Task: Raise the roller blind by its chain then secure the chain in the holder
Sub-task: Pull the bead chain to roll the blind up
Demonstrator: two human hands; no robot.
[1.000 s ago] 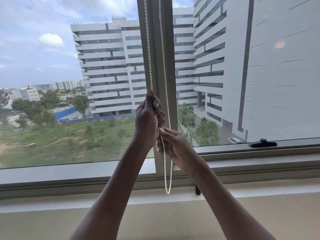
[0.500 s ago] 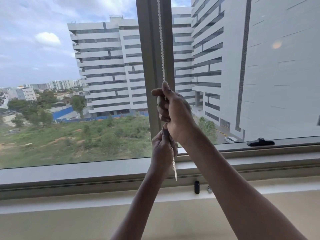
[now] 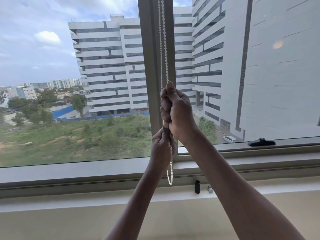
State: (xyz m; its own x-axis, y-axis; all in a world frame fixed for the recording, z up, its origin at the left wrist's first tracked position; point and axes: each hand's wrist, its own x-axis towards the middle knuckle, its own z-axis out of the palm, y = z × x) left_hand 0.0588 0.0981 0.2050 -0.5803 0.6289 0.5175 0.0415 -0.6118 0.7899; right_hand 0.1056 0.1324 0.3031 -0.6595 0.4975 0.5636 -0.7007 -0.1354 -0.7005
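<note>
Across the big window (image 3: 69, 101), no blind to be seen on the glass (maybe rolled up past the top of the view, cannot tell). Down the grey post (image 3: 150, 66) in the middle, two strands of white bead chain (image 3: 163, 49), hanging straight.

Swapped over since a second ago: back then left on top, now right hand (image 3: 180, 111) on top and left hand (image 3: 161, 149) just under it, touching. Looks like pulling hand over hand, so probably still raising, with the fastening step not yet done.

Right fingers (image 3: 164, 110) curled tight round the chain, thumb pointing up. Left ones closed round it too, thumb pressed on the beads.

Hanging below the left hand, the bottom loop of the chain, swinging free near the sill (image 3: 86, 170). Just beside that loop, lower right, a small black piece (image 3: 197, 186) on the wall, maybe the holder, with no chain in it yet. Next to that, a tiny silver knob (image 3: 210, 189).
</note>
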